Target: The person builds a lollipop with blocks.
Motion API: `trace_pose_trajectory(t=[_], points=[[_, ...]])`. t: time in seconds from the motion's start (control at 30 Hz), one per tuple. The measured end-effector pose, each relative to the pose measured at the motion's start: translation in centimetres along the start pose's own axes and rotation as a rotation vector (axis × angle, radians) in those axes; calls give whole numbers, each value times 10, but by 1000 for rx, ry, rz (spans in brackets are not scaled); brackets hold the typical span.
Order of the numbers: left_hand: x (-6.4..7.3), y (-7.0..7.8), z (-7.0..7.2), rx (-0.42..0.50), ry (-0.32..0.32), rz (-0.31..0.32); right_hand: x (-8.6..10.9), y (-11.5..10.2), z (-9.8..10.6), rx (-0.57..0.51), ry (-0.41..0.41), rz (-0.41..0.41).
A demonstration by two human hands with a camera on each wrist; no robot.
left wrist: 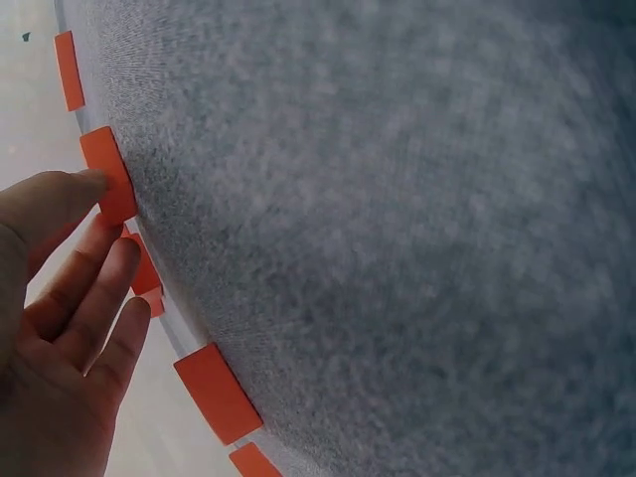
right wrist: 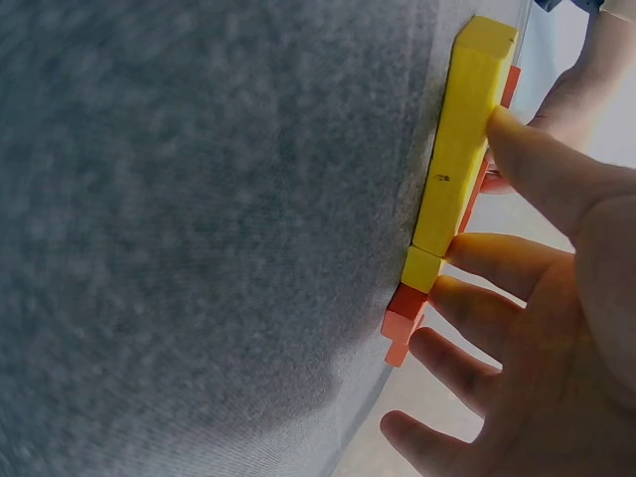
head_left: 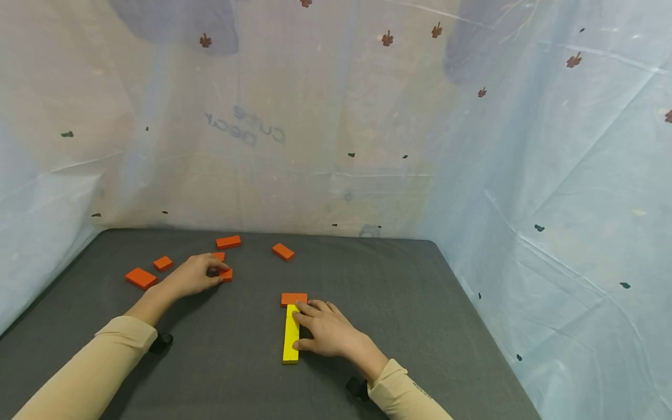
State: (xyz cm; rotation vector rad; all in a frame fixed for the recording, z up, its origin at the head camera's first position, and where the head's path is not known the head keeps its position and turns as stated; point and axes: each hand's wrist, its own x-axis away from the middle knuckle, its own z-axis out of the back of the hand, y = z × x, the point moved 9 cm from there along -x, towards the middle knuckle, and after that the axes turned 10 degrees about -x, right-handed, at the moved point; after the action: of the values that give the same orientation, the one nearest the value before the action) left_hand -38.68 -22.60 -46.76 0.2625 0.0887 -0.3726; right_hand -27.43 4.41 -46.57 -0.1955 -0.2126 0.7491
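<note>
My left hand [head_left: 195, 275] pinches an orange block [left wrist: 109, 179] between thumb and index finger at the table's left-centre. Another orange block [head_left: 218, 256] lies just beyond it, partly hidden by that hand. Right of it, a long yellow block [right wrist: 462, 139] meets a short yellow block [right wrist: 422, 267] end to end. Across their far end lies an orange block [head_left: 294, 298], making a T shape. My right hand [head_left: 332, 331] rests along the right side of this row, its fingers extended and spread. Its thumb touches the long yellow block.
Loose orange blocks lie toward the back: one [head_left: 228, 242] behind my left hand, one [head_left: 283, 252] at centre, and a larger [head_left: 141, 278] and smaller one [head_left: 163, 263] at left. Printed plastic sheeting [head_left: 315, 116] hangs around the grey table [head_left: 420, 303].
</note>
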Motion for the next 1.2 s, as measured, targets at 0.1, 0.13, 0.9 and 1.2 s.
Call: trace_pose_trajectory(t=[0.1, 0.13, 0.9, 1.2], points=[[0, 0, 0, 1, -6, -3, 0, 0, 0, 2, 4, 3], [0, 0, -1, 1, -6, -2, 0, 0, 0, 2, 5, 3], [-18, 46, 3, 68, 68, -33, 0, -1, 1, 15, 10, 7], [-32, 77, -4, 121, 69, -73, -1, 0, 1, 26, 2, -2]])
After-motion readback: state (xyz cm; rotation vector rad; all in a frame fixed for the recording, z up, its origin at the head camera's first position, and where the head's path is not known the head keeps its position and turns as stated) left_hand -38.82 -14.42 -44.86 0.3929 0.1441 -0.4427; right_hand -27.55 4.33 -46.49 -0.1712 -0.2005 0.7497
